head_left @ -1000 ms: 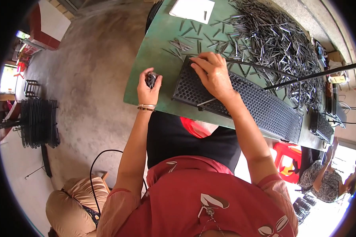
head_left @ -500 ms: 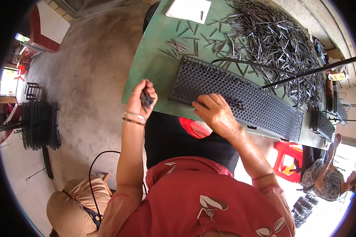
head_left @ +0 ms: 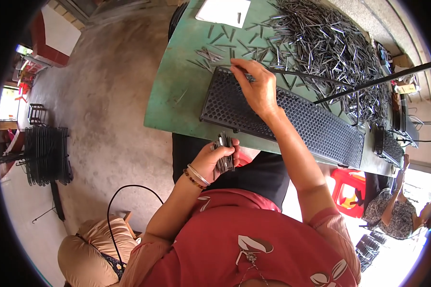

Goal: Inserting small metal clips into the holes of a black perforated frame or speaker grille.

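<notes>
My left hand (head_left: 209, 160) is closed around a bundle of slim dark metal pieces (head_left: 225, 160) just off the near edge of the green table (head_left: 170, 107). On that table lies a long black tray (head_left: 316, 126) full of round holes. Above the tray's left part is my right hand (head_left: 259, 88), thumb and forefinger close together near its far edge. What they pinch, if anything, is too small to make out. Several dark pieces stand in holes along the far edge, partly covered by my right hand.
A large heap of the same dark pieces (head_left: 335, 52) covers the far right of the table, with loose ones scattered leftward. A white sheet (head_left: 222, 10) lies at the back. A black bar (head_left: 378, 81) slants over the tray. Another person (head_left: 390, 213) sits at the right by a red stool (head_left: 347, 191).
My left hand has moved right and nearer my body with its bundle. My right hand has shifted away from me, toward the tray's far edge.
</notes>
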The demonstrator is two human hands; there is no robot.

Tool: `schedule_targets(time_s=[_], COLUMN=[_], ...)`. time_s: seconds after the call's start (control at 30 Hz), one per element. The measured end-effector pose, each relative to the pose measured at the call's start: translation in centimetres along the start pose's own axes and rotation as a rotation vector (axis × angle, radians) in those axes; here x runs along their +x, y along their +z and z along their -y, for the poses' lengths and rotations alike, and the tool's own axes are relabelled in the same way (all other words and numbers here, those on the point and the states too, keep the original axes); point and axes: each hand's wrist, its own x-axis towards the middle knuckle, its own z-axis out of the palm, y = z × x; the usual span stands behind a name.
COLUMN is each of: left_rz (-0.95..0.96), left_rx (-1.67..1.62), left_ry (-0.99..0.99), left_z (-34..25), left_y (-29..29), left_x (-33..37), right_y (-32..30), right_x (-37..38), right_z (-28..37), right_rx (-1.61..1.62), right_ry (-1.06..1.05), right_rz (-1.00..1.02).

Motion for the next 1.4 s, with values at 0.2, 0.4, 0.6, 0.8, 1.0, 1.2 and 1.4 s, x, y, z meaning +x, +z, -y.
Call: schedule_targets(time_s=[0.2, 0.4, 0.6, 0.8, 1.0, 1.2, 1.4], left_rz=[-0.039, -0.057, -0.038, -0.035, -0.14, -0.358, -0.357], left_rx=[-0.028, -0.098, -0.053, 0.058, 0.152, 0.165, 0.115], left_ry=[0.06, 0.047, 0.02, 0.093, 0.185, 0.361, 0.376], left_z=[-1.3, -2.3, -2.4, -2.9, -4.1, -5.6, -5.8], left_y=[-0.5, -1.5, -1.2, -2.0, -4.1, -6.1, -5.2], left_x=[-0.7, -1.0, -1.2, -1.9, -3.7, -5.3, -4.9], right_y=[0.8, 1.0, 0.6, 0.8, 9.3, 16.0, 15.1], right_x=[-0.4, -0.8, -0.8, 0.5, -0.3, -0.5, -0.2], right_z=[-1.2, -1.8, -1.7, 1.4, 4.6, 3.3, 2.7], right_rx=[-0.124, -0.26, -0.259, -0.146, -0.25, -0.67, -0.606], right_ry=[-0.072, -0.222, -0.262, -0.154, -0.455, -0.359, -0.488], right_rz=[0.045, 0.119, 0.186, 0.151, 0.579, 0.792, 0.725])
